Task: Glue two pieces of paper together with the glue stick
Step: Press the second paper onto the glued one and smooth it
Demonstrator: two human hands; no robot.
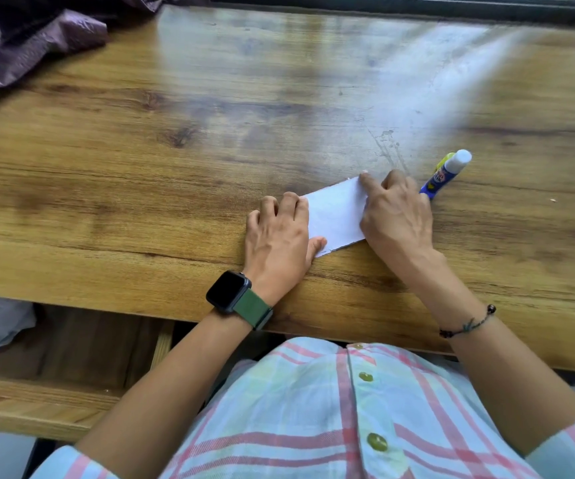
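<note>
Purple cloth [33,36] lies at the far left of the wooden worktop [141,150]. The left hand [279,236], a watch [229,292] on its wrist, presses bent fingers on the left edge of the white paper [336,216]. The right hand [396,216] presses its forefinger on the paper's far right corner. The glue stick [447,172] lies just beside that hand

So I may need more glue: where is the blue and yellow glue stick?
The glue stick lies on the wooden table, just beyond the right hand.
</note>
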